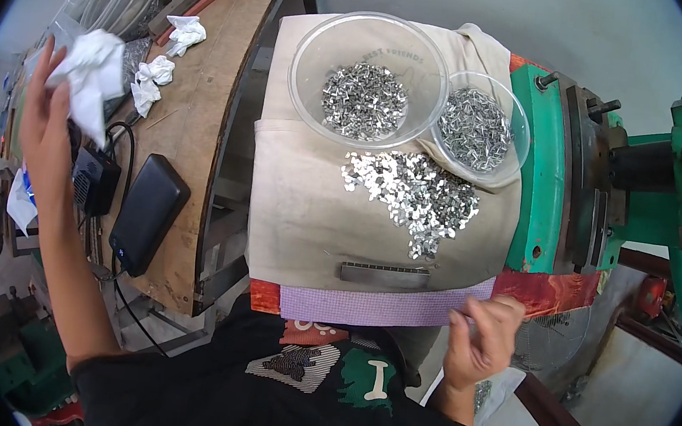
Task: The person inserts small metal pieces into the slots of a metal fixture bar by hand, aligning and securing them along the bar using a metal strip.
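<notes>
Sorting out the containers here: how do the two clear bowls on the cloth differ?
The larger bowl lies to the left and further back on the beige cloth; the smaller bowl sits to its right, touching or overlapping its rim. The larger bowl's metal pieces form a loose heap with bare bottom around it; the smaller bowl's finer pieces cover nearly its whole bottom. Both are clear, round and hold small shiny metal pieces.

large bowl (368, 70) upper centre, on cloth (308, 209) | small bowl (483, 128) touching its right | loose metal pieces (414, 192) below both | bar (384, 275) lower centre | power bank (148, 213) left, on surface (203, 99)
</notes>
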Tool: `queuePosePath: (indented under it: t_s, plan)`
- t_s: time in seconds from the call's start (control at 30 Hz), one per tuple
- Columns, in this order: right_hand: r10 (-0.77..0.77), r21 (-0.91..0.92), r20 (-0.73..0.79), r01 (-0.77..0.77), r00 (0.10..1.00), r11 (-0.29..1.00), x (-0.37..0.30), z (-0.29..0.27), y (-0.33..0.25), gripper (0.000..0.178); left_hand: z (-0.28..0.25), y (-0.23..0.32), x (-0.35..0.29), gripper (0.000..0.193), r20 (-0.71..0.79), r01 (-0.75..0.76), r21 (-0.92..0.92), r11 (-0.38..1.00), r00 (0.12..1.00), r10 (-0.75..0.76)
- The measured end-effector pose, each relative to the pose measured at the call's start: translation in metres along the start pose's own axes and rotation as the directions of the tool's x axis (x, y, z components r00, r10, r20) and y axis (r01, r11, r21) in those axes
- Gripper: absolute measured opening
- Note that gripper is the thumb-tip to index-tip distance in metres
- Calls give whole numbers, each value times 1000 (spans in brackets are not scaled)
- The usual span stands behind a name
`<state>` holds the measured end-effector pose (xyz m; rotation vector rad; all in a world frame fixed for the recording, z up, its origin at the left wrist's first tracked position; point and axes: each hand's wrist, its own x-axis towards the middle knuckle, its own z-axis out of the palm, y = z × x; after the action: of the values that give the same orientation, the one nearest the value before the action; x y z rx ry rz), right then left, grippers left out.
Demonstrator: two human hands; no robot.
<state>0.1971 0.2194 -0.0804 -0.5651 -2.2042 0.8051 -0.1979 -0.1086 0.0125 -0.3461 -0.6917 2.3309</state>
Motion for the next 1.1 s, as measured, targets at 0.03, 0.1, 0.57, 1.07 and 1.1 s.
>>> queuePosePath:
  t_s: [0.03, 0.1, 0.57, 1.07, 1.1]
  plan:
    - [-32, 7, 103, 31, 994, 999, 7, 3, -9, 36, 26, 20, -15, 48, 121, 258, -582, 772, 965, -231]
    - [-54, -33, 117, 58, 992, 998, 4, 10, -9, 34, 30, 60, -5, 55, 590, 380, -756, -532, 749, -303]
    - [-169, -128, 308, 217, 936, 968, 6, 9, 2, 34, -185, -113, -118, 35, 332, -223, 107, -969, 926, -177]
    - [-177, -87, 566, 272, 805, 958, 26, 33, -2, 43, -236, -121, -89, 22, 115, -278, 184, -943, 959, -260]
    - [-176, -86, 569, 271, 803, 959, 27, 34, -2, 43, -236, -122, -88, 23, 121, -282, 159, -946, 957, -265]
